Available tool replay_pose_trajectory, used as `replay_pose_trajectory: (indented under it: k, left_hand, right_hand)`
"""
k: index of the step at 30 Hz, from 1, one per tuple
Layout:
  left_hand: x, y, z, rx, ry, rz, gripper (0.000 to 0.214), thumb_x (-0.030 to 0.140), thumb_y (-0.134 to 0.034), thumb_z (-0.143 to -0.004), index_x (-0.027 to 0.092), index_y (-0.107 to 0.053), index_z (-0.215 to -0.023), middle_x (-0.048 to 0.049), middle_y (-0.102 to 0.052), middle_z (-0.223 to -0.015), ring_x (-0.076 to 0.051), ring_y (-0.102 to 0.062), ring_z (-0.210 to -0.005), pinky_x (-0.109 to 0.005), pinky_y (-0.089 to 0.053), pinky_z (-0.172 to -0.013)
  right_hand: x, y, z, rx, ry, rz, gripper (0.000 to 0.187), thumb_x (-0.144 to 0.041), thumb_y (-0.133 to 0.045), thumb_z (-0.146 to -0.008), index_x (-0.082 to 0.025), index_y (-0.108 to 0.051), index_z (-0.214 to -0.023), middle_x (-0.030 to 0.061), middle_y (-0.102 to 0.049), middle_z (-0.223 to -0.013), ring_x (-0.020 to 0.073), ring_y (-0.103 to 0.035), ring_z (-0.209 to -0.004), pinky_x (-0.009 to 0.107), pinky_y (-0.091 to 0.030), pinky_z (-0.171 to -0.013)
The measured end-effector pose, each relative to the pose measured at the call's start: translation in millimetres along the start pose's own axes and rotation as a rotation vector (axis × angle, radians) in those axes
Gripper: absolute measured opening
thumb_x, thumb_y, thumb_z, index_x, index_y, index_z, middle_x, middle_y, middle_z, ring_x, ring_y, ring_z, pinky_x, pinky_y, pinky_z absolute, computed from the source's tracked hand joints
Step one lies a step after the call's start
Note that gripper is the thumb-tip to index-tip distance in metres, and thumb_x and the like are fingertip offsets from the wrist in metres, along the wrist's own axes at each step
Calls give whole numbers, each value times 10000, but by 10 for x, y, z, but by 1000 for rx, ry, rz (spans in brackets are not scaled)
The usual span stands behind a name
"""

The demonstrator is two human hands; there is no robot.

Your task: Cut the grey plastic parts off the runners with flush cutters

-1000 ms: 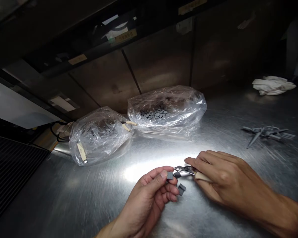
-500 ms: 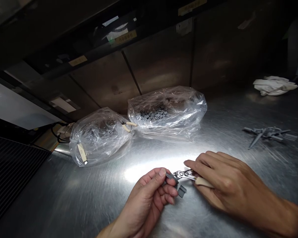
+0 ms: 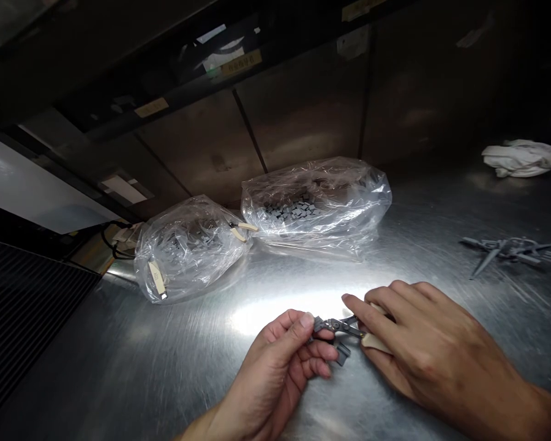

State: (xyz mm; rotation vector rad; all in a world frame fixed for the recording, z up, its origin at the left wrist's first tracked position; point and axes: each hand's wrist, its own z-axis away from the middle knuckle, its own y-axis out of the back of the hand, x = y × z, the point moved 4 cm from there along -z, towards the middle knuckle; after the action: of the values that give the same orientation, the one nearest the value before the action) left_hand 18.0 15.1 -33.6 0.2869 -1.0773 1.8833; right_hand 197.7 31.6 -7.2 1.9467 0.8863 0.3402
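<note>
The left hand (image 3: 282, 361) pinches a small grey plastic piece (image 3: 318, 323) above the metal table (image 3: 165, 367); the piece's long axis is too small to tell. The right hand (image 3: 425, 349) grips cream-handled nippers (image 3: 343, 326), their length running across the view, tips pointing left against the piece. A second grey piece (image 3: 342, 354) shows just beside the left fingers. Beyond lie two clear plastic bags (image 3: 349, 214).
</note>
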Motion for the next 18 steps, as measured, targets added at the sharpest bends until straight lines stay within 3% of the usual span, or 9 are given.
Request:
replay_pose_trajectory:
  k: [7, 11, 18]
  left_hand:
    - [-6, -11, -4, -33, 36, 8, 70, 150, -783, -871, 116, -732, -905, -94, -773, -885, -123, -720, -720, -197, -559, -652]
    - [2, -15, -6, -30, 33, -10, 208, 147, -822, -833, 90, -778, -1028, -106, -782, -901, -124, -720, -737, -200, -562, -674]
    - [10, -25, -3, -6, 34, -11, 220, 160, -859, -796, 90, -803, -997, -103, -787, -870, -127, -719, -732, -202, -556, -670]
  right_hand:
    - [40, -1, 1, -2, -6, -8, 259, -137, -555, -917, -124, -658, -1154, 44, -589, -853, 228, -526, -767, 391, -342, -700]
    - [49, 4, -1, -7, -17, -15, 260, -134, -544, -910, -136, -669, -1138, 42, -594, -841, 228, -526, -760, 389, -341, -695]
    - [51, -4, 5, -11, -41, -44, 237, -138, -523, -923, -153, -674, -1105, 45, -608, -817, 219, -540, -739, 380, -351, -692]
